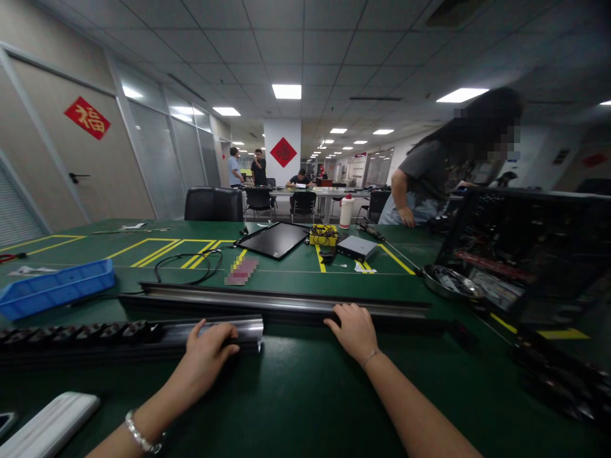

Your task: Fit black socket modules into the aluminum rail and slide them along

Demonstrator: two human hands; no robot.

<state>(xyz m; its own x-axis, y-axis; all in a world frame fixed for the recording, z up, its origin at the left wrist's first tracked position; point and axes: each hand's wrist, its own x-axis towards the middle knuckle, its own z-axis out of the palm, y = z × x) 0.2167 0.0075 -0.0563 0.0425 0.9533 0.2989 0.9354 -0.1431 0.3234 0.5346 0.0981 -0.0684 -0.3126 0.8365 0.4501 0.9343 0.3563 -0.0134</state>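
A metal channel with a row of black socket-like parts along its left stretch lies across the table in front of me. My left hand is closed over its right part, fingers on top and thumb at the near side. Behind it lies a longer black channel with a shiny inner face. My right hand grips its near edge right of the middle, fingertips over the rim. The undersides of both channels are hidden.
On the green table are a blue bin, black cable, flat dark panel, yellow box, grey box, metal bowl and white object. An open computer case stands right; a person leans behind it.
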